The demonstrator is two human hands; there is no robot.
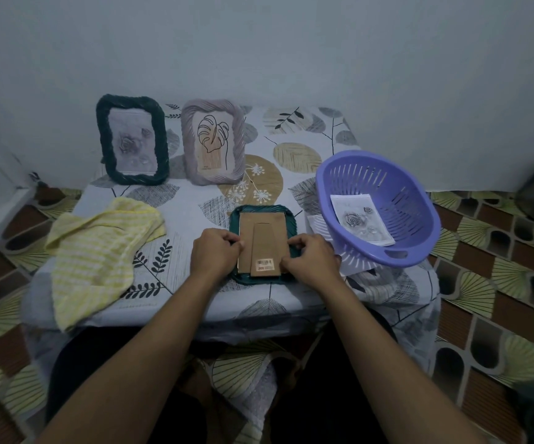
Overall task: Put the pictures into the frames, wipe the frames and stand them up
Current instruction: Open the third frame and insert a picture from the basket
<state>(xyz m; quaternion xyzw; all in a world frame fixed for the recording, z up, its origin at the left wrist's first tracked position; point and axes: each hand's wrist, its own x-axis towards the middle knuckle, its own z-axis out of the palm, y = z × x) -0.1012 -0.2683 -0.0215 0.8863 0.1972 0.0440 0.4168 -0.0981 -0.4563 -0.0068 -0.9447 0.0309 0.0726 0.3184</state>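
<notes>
now | teal frame (291,219) face-down, long axis away | left hand (215,251), right hand (310,256) grip pinching backing board (249,232)

One view only, head-worn, wide-angle. It looks forward and steeply down over a small cloth-covered table (195,302), from the person's seated side. Table's near edge falls just below frame centre; its far edge meets a wall that fills the top third. Both forearms enter from the bottom corners and converge on the table's near middle, close to the lens. Lap and patterned floor show under and beside the table. Straight lines bow toward the frame edges. The whole tabletop is in view, corners included; no second view to compare against.
</notes>
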